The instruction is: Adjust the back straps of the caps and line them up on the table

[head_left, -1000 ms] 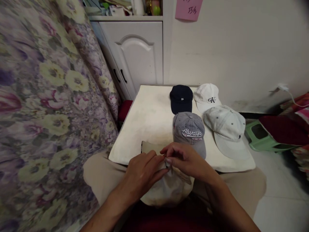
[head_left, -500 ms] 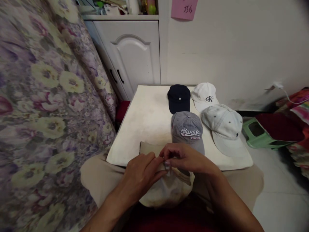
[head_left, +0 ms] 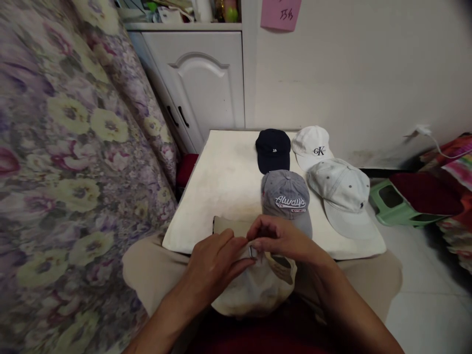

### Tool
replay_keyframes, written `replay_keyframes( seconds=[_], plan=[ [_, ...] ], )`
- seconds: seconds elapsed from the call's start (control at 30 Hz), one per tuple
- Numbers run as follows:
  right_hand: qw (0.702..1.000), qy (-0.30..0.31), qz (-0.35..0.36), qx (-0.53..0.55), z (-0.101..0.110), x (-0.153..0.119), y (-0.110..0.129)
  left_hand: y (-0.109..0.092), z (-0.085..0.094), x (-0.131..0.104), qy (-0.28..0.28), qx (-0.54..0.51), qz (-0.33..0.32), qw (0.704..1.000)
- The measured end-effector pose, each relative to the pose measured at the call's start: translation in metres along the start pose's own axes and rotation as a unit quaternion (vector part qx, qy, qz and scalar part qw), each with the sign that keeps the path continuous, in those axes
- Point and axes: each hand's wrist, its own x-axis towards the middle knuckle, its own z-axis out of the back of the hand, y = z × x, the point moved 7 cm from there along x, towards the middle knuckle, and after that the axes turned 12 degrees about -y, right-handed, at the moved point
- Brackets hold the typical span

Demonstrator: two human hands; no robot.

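Observation:
A beige cap rests in the lap, its back opening showing at the right. My left hand pinches the cap's strap from the left, beside a small metal buckle. From the right, the closed fingers of my right hand grip the same strap. Just beyond the hands lies a grey cap with white lettering. Behind it are a navy cap, a white cap and a pale denim cap.
The cream-topped table stands before the knees. A green stool with a dark red top is at the right. Floral curtain hangs on the left, and a white cabinet stands behind the table.
My right hand's fingers have shifted slightly up and to the right on the strap, and the metal buckle shows more plainly. The other caps have not moved.

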Motion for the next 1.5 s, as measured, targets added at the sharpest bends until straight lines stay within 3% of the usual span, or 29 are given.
replay_keyframes(
  seconds=[0.27,0.47,0.7,0.87,1.1,1.33,1.5],
  plan=[
    [0.999,0.014,-0.003,0.038,-0.002,0.0,0.0,0.001,-0.001,0.0,0.008,-0.01,0.004,1.0],
    [1.0,-0.025,0.008,-0.015,-0.001,0.001,0.001,0.008,-0.005,0.0,0.044,-0.006,0.02,0.999],
    [1.0,-0.01,-0.011,0.027,-0.001,-0.002,-0.007,0.011,-0.005,-0.004,0.036,-0.037,0.036,0.998],
    [1.0,-0.021,0.016,-0.007,-0.005,-0.002,-0.001,0.014,-0.008,-0.004,0.077,-0.069,0.079,0.991],
    [1.0,-0.022,-0.003,-0.02,-0.005,-0.005,-0.003,0.023,-0.01,-0.004,0.109,-0.187,0.195,0.957],
    [1.0,-0.025,0.009,0.015,0.001,-0.003,-0.001,0.033,-0.012,0.0,0.121,-0.334,0.297,0.886],
    [0.999,-0.045,0.014,-0.021,-0.002,-0.002,0.005,0.032,-0.012,0.002,0.148,-0.321,0.308,0.883]
  ],
)
